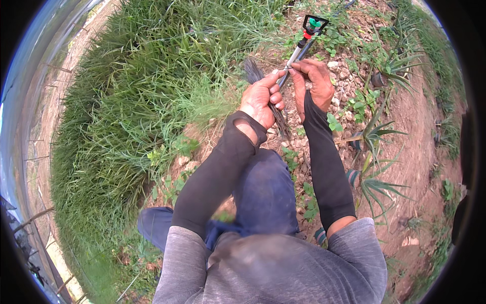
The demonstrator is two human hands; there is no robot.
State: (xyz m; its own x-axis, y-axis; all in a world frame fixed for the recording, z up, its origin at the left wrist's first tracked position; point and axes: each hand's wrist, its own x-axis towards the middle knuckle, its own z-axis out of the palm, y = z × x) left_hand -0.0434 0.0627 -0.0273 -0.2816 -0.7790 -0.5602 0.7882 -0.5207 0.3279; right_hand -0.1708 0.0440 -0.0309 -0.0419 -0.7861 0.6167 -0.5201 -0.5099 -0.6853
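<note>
My left hand (259,101) is closed around a bundle of thin dark wire-like strands (253,72), which sticks out above and below the fist. Its thumb and forefinger press against a sprinkler riser (294,54), a slim white tube beside a dark stake. At the top sits a sprinkler head (315,23) with a black frame, a green insert and a red collar. Opposite, my right hand (315,83) pinches at the riser with thumb and forefinger. Whatever lies between those fingertips is too small to make out. Black sleeves cover both forearms.
Tall green grass (136,86) grows thickly on the left. Stony soil (347,83) with small weeds lies beneath my hands. Several spiky potted plants (372,134) line the right side, by a bare dirt path (417,137). My bent knee (268,187) is just below my hands.
</note>
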